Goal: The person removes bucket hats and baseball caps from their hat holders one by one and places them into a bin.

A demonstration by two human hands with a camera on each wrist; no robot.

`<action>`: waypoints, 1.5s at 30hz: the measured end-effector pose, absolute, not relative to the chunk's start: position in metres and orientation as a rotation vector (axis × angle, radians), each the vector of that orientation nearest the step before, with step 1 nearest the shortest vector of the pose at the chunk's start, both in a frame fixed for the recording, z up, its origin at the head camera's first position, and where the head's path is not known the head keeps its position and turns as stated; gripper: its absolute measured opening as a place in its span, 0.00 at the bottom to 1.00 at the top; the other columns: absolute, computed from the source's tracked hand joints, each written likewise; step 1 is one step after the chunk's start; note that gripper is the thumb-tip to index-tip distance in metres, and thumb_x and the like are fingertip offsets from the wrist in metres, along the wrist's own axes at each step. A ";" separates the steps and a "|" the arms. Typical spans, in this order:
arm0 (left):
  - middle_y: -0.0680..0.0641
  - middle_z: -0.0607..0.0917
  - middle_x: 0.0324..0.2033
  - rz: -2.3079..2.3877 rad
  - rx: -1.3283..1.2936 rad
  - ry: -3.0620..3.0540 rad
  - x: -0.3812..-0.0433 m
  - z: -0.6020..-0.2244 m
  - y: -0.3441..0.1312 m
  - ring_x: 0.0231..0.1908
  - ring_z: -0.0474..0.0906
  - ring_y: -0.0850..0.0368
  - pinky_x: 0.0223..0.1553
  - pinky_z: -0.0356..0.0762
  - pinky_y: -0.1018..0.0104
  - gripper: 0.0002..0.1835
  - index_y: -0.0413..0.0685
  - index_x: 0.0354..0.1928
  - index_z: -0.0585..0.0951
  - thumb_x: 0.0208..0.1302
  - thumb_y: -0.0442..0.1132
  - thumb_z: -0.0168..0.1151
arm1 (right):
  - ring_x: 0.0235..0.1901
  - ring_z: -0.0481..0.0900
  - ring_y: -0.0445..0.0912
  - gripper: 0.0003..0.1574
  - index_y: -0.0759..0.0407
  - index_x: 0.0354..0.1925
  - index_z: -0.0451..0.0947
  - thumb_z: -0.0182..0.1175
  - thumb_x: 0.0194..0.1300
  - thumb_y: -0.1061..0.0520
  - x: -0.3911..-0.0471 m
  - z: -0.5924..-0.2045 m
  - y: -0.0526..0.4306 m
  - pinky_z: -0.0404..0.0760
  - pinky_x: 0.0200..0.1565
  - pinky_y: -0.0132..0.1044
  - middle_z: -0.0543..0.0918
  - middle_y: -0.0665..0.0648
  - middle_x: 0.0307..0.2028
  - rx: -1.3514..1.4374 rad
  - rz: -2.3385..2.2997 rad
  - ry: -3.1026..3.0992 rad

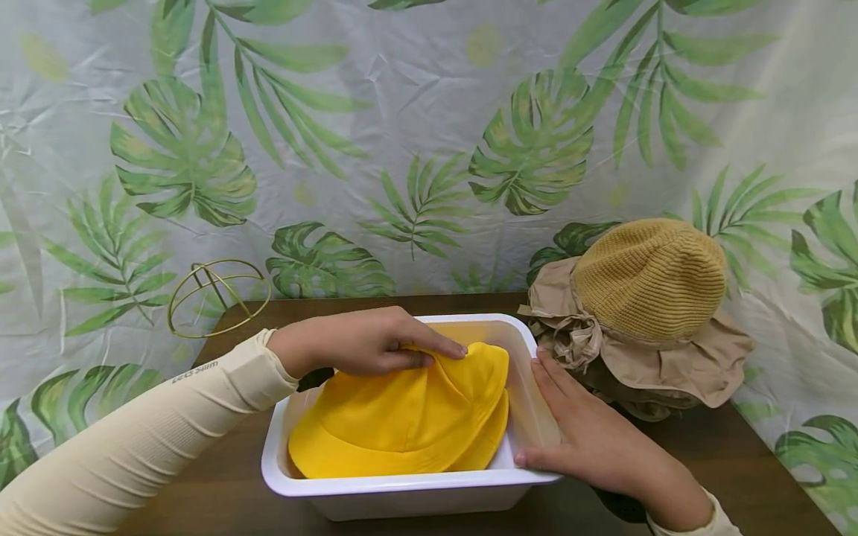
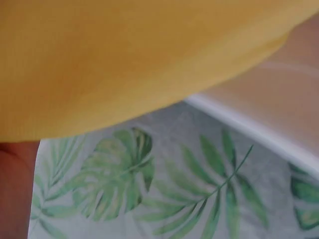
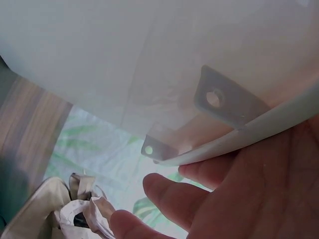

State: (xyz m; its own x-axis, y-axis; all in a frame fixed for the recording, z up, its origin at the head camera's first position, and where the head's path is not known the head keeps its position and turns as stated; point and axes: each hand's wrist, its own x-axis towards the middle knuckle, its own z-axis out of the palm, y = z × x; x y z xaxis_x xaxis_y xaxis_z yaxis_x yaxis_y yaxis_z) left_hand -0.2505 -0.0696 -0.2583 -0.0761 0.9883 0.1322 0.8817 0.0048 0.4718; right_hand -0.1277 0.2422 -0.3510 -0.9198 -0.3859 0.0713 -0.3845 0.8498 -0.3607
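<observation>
From here I see the sleeve (image 1: 150, 420) (upside-down lettering, perhaps "Let's Slim"), then my left grip (image 1: 375, 341), thumb and finger pinching the hat (image 1: 392, 409). The hat lies just beneath, inside the tub (image 1: 402, 485), long axis left-right; my right grip (image 1: 593, 439), farther off, rests outstretched against the tub's right rim.

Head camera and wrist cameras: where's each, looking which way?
Head: on the head, looking forward and down at yellow hat and tub; left hand and right hand show.
Left wrist: worn there, facing the hat closely; some skin shows.
Right wrist: worn there, facing the tub's outside; fingers show.
Head and right wrist both see the tub.
</observation>
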 end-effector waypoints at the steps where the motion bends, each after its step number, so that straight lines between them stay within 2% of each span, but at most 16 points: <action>1: 0.50 0.78 0.63 0.641 1.936 2.042 -0.250 -0.262 -0.069 0.63 0.71 0.63 0.63 0.68 0.68 0.21 0.42 0.66 0.75 0.73 0.30 0.53 | 0.73 0.51 0.60 0.72 0.63 0.78 0.43 0.57 0.56 0.20 -0.128 -0.351 0.242 0.64 0.64 0.61 0.39 0.59 0.78 -0.626 -0.591 3.015; 3: 0.51 0.77 0.64 0.597 1.889 2.054 -0.249 -0.270 -0.067 0.63 0.70 0.65 0.64 0.67 0.69 0.21 0.45 0.67 0.74 0.74 0.33 0.53 | 0.73 0.51 0.60 0.72 0.63 0.78 0.43 0.57 0.56 0.20 -0.128 -0.351 0.242 0.64 0.64 0.61 0.39 0.59 0.78 -0.621 -0.596 3.010; 8: 0.57 0.77 0.62 0.466 1.782 2.114 -0.246 -0.288 -0.066 0.53 0.74 0.71 0.59 0.70 0.73 0.23 0.54 0.70 0.73 0.75 0.39 0.53 | 0.73 0.51 0.61 0.73 0.65 0.78 0.43 0.57 0.56 0.20 -0.129 -0.351 0.241 0.65 0.64 0.61 0.39 0.60 0.78 -0.624 -0.597 3.011; 12: 0.55 0.78 0.62 0.473 1.782 2.088 -0.245 -0.300 -0.064 0.49 0.75 0.69 0.58 0.70 0.74 0.23 0.52 0.70 0.73 0.75 0.38 0.54 | 0.73 0.51 0.60 0.73 0.64 0.78 0.43 0.57 0.56 0.20 -0.129 -0.352 0.242 0.65 0.64 0.61 0.39 0.60 0.78 -0.627 -0.597 3.015; 17: 0.52 0.77 0.64 0.474 1.801 2.055 -0.244 -0.310 -0.062 0.51 0.74 0.70 0.61 0.67 0.73 0.23 0.47 0.69 0.73 0.74 0.36 0.54 | 0.73 0.51 0.60 0.73 0.64 0.78 0.43 0.57 0.56 0.20 -0.129 -0.352 0.242 0.64 0.64 0.61 0.40 0.60 0.78 -0.626 -0.608 3.017; 20: 0.53 0.76 0.64 0.448 1.799 2.049 -0.243 -0.314 -0.062 0.55 0.73 0.71 0.62 0.66 0.74 0.23 0.47 0.69 0.73 0.74 0.36 0.54 | 0.74 0.50 0.61 0.72 0.64 0.78 0.43 0.57 0.57 0.21 -0.128 -0.352 0.242 0.64 0.64 0.61 0.40 0.60 0.78 -0.621 -0.622 3.010; 23: 0.51 0.75 0.65 0.434 1.813 2.047 -0.242 -0.317 -0.062 0.62 0.70 0.66 0.65 0.63 0.72 0.23 0.45 0.70 0.72 0.74 0.36 0.54 | 0.74 0.50 0.61 0.72 0.63 0.78 0.43 0.57 0.57 0.21 -0.128 -0.352 0.241 0.64 0.64 0.62 0.39 0.60 0.78 -0.618 -0.627 3.008; 27: 0.48 0.74 0.67 0.458 1.799 2.075 -0.241 -0.315 -0.063 0.67 0.67 0.60 0.67 0.62 0.69 0.25 0.42 0.70 0.70 0.74 0.38 0.56 | 0.74 0.50 0.61 0.72 0.64 0.78 0.43 0.57 0.57 0.21 -0.128 -0.352 0.241 0.64 0.64 0.62 0.40 0.60 0.78 -0.617 -0.628 3.007; 33: 0.48 0.70 0.69 0.480 1.756 2.161 -0.239 -0.306 -0.069 0.68 0.65 0.60 0.67 0.61 0.66 0.30 0.42 0.72 0.68 0.72 0.45 0.59 | 0.73 0.50 0.61 0.73 0.65 0.78 0.44 0.58 0.56 0.20 -0.128 -0.351 0.241 0.63 0.64 0.63 0.43 0.63 0.78 -0.609 -0.617 3.009; 39: 0.46 0.67 0.71 0.426 1.719 2.336 -0.233 -0.291 -0.089 0.72 0.59 0.52 0.71 0.57 0.56 0.31 0.44 0.72 0.68 0.73 0.50 0.56 | 0.74 0.49 0.61 0.73 0.68 0.77 0.46 0.57 0.56 0.20 -0.128 -0.351 0.241 0.57 0.67 0.64 0.46 0.66 0.77 -0.633 -0.575 3.038; 45: 0.42 0.67 0.71 0.307 1.773 2.678 -0.211 -0.281 -0.131 0.69 0.64 0.46 0.66 0.65 0.46 0.28 0.41 0.67 0.74 0.71 0.48 0.60 | 0.74 0.48 0.60 0.73 0.69 0.76 0.48 0.57 0.56 0.19 -0.129 -0.351 0.241 0.57 0.67 0.61 0.46 0.65 0.77 -0.674 -0.487 3.072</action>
State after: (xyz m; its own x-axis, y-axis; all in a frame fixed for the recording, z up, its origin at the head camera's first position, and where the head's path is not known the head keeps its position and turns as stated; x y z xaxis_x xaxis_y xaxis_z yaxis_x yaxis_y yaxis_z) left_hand -0.2112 -0.1308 -0.2815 -0.3934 0.9026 0.1749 0.9188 0.3789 0.1109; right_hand -0.1288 0.2411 -0.3506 -0.9095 -0.4024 0.1039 -0.4148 0.8636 -0.2866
